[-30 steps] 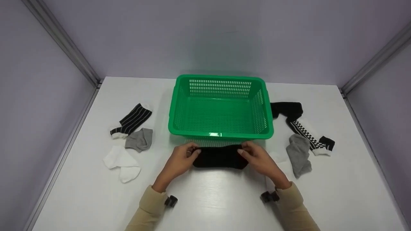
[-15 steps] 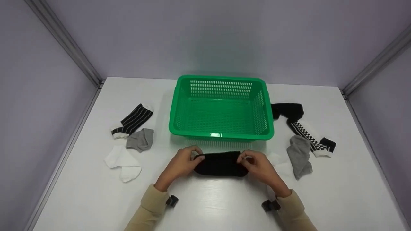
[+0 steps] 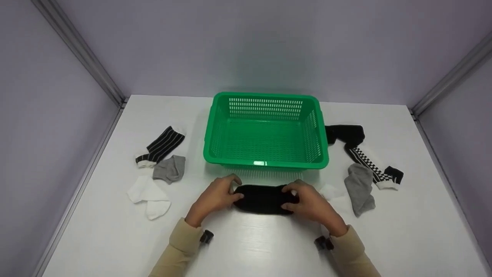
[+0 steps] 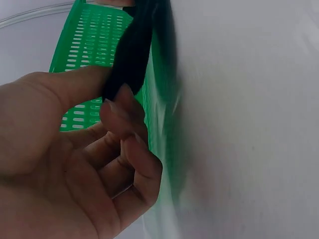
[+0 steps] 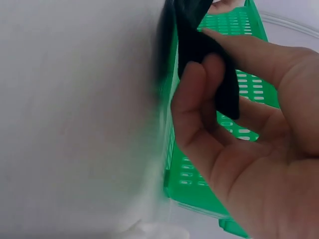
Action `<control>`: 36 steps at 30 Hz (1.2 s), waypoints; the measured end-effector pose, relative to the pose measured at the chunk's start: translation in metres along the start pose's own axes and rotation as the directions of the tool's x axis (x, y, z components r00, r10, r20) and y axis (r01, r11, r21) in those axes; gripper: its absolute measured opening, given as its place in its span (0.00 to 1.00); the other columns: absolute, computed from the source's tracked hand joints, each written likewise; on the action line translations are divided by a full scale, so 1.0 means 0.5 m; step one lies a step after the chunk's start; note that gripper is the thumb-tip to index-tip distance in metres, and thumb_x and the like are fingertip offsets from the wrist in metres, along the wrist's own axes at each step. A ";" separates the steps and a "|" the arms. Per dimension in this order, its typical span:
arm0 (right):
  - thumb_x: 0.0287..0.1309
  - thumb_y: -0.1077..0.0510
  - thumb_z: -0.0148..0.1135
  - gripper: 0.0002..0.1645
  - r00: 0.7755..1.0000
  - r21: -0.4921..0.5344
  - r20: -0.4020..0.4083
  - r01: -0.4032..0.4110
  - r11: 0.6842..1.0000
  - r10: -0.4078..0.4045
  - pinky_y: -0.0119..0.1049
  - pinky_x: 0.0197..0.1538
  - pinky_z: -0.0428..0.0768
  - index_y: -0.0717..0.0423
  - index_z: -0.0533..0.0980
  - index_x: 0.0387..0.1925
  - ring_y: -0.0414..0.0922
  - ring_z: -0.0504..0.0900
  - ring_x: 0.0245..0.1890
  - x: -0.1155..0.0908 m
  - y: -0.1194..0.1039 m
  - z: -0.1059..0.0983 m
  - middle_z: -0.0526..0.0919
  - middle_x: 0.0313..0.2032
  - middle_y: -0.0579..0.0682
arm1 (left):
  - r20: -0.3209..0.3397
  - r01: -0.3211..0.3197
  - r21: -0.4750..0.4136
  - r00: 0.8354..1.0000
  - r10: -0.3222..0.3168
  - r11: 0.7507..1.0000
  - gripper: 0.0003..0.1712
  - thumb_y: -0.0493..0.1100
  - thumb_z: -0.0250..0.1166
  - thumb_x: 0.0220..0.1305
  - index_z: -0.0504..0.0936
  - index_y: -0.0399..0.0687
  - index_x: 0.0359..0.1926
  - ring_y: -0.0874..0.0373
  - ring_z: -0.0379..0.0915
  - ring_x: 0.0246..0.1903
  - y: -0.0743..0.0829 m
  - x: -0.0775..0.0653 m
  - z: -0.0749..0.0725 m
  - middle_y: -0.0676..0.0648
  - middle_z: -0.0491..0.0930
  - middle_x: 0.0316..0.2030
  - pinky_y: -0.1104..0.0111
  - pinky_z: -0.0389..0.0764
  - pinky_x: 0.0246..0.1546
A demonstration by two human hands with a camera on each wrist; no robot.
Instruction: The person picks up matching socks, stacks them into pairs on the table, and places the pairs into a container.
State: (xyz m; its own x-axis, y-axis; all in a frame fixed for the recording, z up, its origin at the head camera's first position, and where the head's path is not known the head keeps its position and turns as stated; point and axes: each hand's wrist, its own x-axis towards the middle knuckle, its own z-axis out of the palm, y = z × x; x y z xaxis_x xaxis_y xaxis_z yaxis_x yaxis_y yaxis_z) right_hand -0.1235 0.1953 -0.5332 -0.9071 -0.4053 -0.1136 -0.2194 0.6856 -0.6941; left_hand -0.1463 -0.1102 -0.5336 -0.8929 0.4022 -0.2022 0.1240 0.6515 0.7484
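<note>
A black sock [image 3: 263, 199] is stretched out sideways between both hands, just in front of the green basket [image 3: 265, 164]. My left hand [image 3: 216, 195] pinches its left end; in the left wrist view the thumb and fingertips close on the dark fabric [image 4: 132, 57]. At the right end, my right hand [image 3: 309, 201] grips the sock with thumb and fingers on either edge. The right wrist view shows the black cloth [image 5: 199, 47] between thumb and fingers, its tip hanging past them, with a strip of white table below the hands.
On the left lie a black striped sock [image 3: 166, 144], a grey sock [image 3: 170, 169] and a white sock [image 3: 150, 196]. To the right are another black sock [image 3: 348, 134], a checkered sock [image 3: 371, 165], a grey sock [image 3: 360, 190] and a white sock [image 3: 340, 198], partly behind the right hand.
Both hands have brought the black sock nearer to the body, away from the basket, and it now appears flatter. The right thumb and fingers have spread wider across its end.
</note>
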 end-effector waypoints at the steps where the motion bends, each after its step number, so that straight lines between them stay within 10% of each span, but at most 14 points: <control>1: 0.56 0.59 0.78 0.23 1.000 -0.019 0.006 0.003 1.000 -0.003 0.46 0.52 0.81 0.61 0.83 0.53 0.49 0.81 0.47 0.000 -0.001 0.001 0.84 0.47 0.55 | -0.005 0.010 0.029 1.000 -0.010 1.000 0.21 0.42 0.72 0.68 0.82 0.39 0.58 0.61 0.71 0.22 0.000 -0.001 -0.001 0.50 0.79 0.24 0.67 0.73 0.26; 9: 0.52 0.60 0.81 0.27 1.000 -0.158 0.017 -0.007 0.987 0.010 0.40 0.46 0.79 0.60 0.84 0.54 0.44 0.75 0.41 -0.003 -0.020 -0.002 0.78 0.46 0.53 | -0.023 0.027 0.169 0.999 -0.024 0.985 0.21 0.47 0.74 0.66 0.83 0.40 0.54 0.58 0.74 0.32 0.015 -0.013 0.000 0.46 0.82 0.34 0.62 0.77 0.34; 17: 0.58 0.66 0.75 0.21 0.994 -0.198 -0.015 0.103 0.975 -0.108 0.44 0.53 0.83 0.63 0.83 0.53 0.47 0.80 0.50 -0.005 -0.048 -0.003 0.81 0.49 0.53 | 0.038 -0.187 0.103 0.982 0.184 0.977 0.24 0.45 0.77 0.64 0.81 0.43 0.58 0.52 0.79 0.49 0.050 -0.020 0.013 0.45 0.80 0.52 0.61 0.83 0.51; 22: 0.57 0.73 0.71 0.21 0.988 -0.215 0.063 0.151 0.965 -0.141 0.46 0.51 0.85 0.64 0.82 0.53 0.48 0.84 0.47 -0.001 -0.052 0.012 0.83 0.46 0.55 | 0.072 -0.248 0.216 0.969 0.238 0.944 0.16 0.42 0.69 0.72 0.83 0.42 0.57 0.53 0.81 0.48 0.044 -0.017 0.033 0.45 0.82 0.50 0.62 0.84 0.51; 36: 0.54 0.69 0.76 0.26 0.991 -0.266 0.077 0.125 0.956 -0.108 0.52 0.59 0.81 0.65 0.80 0.56 0.52 0.80 0.55 -0.006 -0.043 0.018 0.81 0.50 0.56 | 0.033 -0.145 0.317 0.989 0.142 0.937 0.21 0.37 0.73 0.66 0.83 0.33 0.58 0.49 0.84 0.49 0.041 -0.014 0.036 0.39 0.83 0.48 0.59 0.86 0.50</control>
State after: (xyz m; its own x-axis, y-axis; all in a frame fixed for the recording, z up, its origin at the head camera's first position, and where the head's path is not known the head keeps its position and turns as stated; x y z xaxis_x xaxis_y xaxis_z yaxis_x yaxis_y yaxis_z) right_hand -0.1127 0.1762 -0.5244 -0.8479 -0.5222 -0.0920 -0.4185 0.7656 -0.4885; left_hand -0.1299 -0.0879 -0.5281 -0.8517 0.5113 -0.1144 0.3826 0.7561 0.5310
